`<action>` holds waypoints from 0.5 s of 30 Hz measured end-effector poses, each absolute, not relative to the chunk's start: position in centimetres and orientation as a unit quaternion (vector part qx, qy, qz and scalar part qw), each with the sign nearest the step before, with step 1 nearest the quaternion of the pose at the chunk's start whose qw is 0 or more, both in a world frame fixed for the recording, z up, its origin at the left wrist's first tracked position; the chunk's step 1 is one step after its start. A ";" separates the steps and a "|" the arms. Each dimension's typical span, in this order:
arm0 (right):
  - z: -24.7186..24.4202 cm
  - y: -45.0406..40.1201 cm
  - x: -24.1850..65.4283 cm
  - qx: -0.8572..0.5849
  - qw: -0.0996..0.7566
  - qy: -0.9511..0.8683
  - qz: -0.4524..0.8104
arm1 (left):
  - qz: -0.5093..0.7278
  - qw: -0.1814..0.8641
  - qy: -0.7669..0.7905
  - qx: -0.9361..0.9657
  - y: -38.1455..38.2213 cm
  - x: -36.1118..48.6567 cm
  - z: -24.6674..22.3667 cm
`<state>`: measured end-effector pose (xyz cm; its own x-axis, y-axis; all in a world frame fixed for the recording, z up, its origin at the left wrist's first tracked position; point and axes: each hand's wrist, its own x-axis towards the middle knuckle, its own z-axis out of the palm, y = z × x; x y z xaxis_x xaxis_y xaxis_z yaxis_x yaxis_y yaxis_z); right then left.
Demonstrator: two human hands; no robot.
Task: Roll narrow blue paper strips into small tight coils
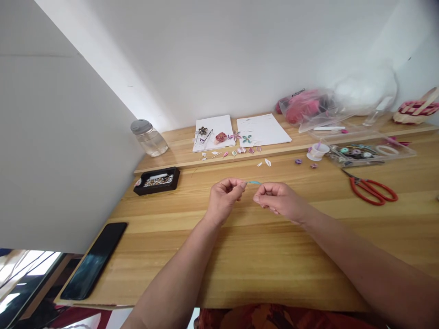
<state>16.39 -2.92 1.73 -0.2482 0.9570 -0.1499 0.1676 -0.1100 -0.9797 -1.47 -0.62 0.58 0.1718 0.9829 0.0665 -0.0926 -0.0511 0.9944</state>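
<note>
A small light-blue strip (254, 182) spans the gap between my two hands, above the middle of the wooden table (164, 246). My left hand (226, 196) pinches its left end between thumb and forefinger. At its right end is my right hand (277, 198), with thumb and fingers pressed together. Beyond the hands lie small white petal pieces (267, 162), and a row of coloured petals (234, 153) runs along the raised shelf's edge. A red flower (221, 137) and a green-petalled flower (247, 138) rest on white paper sheets.
Red-handled scissors (373, 189) lie at right, below a clear tray (373, 153) of parts and a small white cup (318, 151). At left are a black box (157, 180), a phone (94, 260) and a water bottle (149, 138). A woven basket (414, 112) stands far right.
</note>
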 end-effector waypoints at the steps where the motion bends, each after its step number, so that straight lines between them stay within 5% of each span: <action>1: 1.7 -2.9 16.4 -0.496 0.352 -0.585 0.536 | 0.489 0.557 0.416 0.527 -0.6 -1.5 0.5; 15: 1.5 -2.4 17.1 -0.520 0.436 -0.598 0.426 | 0.429 0.537 0.449 0.571 -1.2 -1.0 0.6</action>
<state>17.06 -2.36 1.52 -0.0777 0.9939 0.0779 0.2496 0.0951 -0.9637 -1.00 -1.25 0.58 0.2295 0.9733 0.0080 0.0515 -0.0203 0.9985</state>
